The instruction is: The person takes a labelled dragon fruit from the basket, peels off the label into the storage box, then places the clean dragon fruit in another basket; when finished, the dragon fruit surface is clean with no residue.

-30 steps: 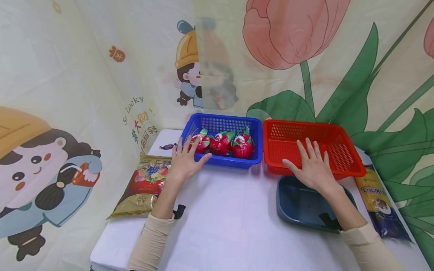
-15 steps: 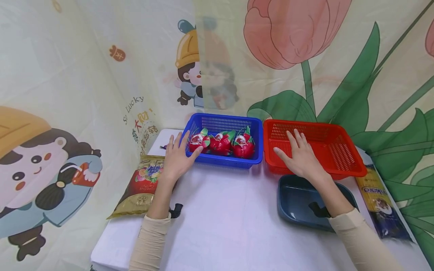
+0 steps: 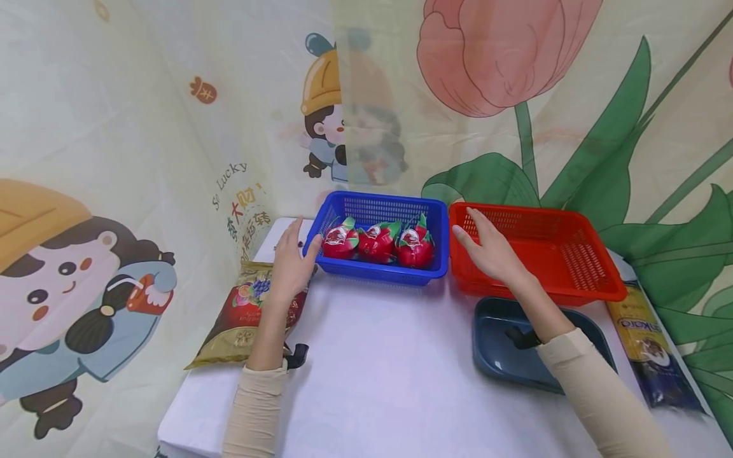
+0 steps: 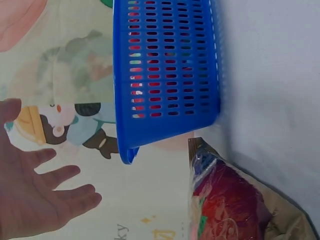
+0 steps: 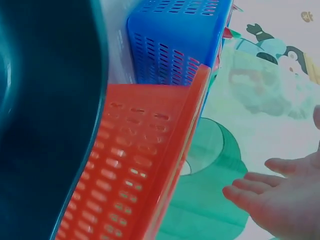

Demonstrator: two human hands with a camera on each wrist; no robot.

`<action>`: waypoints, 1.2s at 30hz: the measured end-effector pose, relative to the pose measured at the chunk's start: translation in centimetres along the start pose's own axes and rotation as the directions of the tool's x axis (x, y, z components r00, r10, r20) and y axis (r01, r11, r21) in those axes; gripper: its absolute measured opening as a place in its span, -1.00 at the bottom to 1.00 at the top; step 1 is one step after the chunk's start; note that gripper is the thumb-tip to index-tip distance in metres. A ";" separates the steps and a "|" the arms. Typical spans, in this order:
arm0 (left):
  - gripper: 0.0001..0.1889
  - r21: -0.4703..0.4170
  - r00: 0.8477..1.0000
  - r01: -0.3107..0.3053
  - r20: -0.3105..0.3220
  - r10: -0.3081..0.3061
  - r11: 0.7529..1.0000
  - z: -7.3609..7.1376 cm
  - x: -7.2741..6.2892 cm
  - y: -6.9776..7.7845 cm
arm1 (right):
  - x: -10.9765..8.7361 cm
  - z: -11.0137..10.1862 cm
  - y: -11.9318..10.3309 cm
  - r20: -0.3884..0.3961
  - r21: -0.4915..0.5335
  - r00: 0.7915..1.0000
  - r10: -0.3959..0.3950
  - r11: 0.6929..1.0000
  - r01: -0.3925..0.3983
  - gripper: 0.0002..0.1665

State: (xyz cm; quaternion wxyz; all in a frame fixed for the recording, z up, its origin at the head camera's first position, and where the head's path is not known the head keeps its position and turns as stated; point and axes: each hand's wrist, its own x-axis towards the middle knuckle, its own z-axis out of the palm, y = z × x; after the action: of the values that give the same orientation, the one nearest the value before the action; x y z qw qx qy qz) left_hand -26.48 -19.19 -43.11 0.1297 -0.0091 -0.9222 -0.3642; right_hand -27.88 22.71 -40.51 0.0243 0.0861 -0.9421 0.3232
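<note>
My left hand [image 3: 291, 264], its fingers extended and thumb apart, hovers at the left end of a blue plastic basket [image 3: 378, 272] and above a candy bag [image 3: 231, 318]. Three red dragon fruits with green leaf tips, one of them a dragon fruit [image 3: 415, 248] at the right, lie in a row in that basket. Over the left part of a red basket [image 3: 590, 289] is my right hand [image 3: 492, 251], also with straight fingers and holding nothing. Both wrist views show the hands apart from the baskets.
A dark blue-green tub [image 3: 515, 356] stands before the red basket, under my right forearm. Along the right table edge lies a yellow and blue packet [image 3: 649, 343]. A printed curtain [image 3: 469, 146] encloses the white table [image 3: 401, 381] at the back and sides.
My right hand has moved left over the red basket and turned more on edge. My left hand has shifted slightly left, away from the dragon fruits, and turned too. The baskets stay put.
</note>
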 end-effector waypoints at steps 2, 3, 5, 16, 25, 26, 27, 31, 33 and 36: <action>-0.16 -0.046 1.000 0.012 -0.024 -0.013 0.999 0.0 0.1 -0.4 | 0.6 0.1 0.0 0.013 0.055 1.000 0.005 0.998 -0.006 0.05; -0.18 -0.067 0.999 0.019 -0.035 -0.021 0.998 0.1 0.2 -0.6 | 0.9 0.2 0.0 0.021 0.080 1.000 0.011 0.997 -0.012 0.05; -0.18 -0.084 0.998 0.032 -0.051 -0.037 0.996 0.1 0.3 -0.8 | 1.5 0.4 -0.1 0.038 0.132 0.999 0.033 0.991 -0.038 0.06; -0.16 -0.265 0.994 0.105 -0.005 -0.110 0.958 0.2 0.7 -1.6 | 5.3 1.9 -1.5 0.064 0.639 0.980 0.191 0.746 -0.187 0.06; -0.26 -0.615 0.977 0.186 0.036 -0.209 0.766 0.4 1.5 -2.6 | 8.1 2.9 -2.8 0.232 0.732 0.940 0.248 0.592 -0.337 -0.06; -0.28 -0.641 0.974 0.195 0.040 -0.222 0.742 0.4 1.6 -2.7 | 8.3 3.0 -2.9 0.244 0.735 0.936 0.253 0.581 -0.349 -0.06; -0.29 -0.667 0.970 0.206 0.044 -0.238 0.716 0.5 1.7 -2.7 | 8.5 3.0 -2.9 0.254 0.740 0.933 0.257 0.570 -0.358 -0.07; -0.36 -0.751 0.947 0.251 0.058 -0.317 0.611 0.7 2.0 -2.8 | 9.2 3.5 -3.1 0.283 0.735 0.918 0.279 0.551 -0.394 -0.05; -0.39 -0.784 0.936 0.262 0.065 -0.345 0.563 0.9 2.1 -2.9 | 9.6 3.8 -3.1 0.297 0.732 0.909 0.293 0.541 -0.414 -0.03; -0.40 -0.806 0.927 0.279 0.084 -0.366 0.522 1.0 2.3 -3.0 | 10.1 4.4 -3.1 0.333 0.742 0.891 0.309 0.497 -0.450 -0.01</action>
State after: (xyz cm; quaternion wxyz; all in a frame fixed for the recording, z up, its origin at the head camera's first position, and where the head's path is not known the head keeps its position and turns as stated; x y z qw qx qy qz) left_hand -29.23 -20.91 -45.29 0.0859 0.1218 -0.6339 -0.7589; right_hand -37.27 16.10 -41.12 -0.1624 -0.0971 -0.6871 0.7015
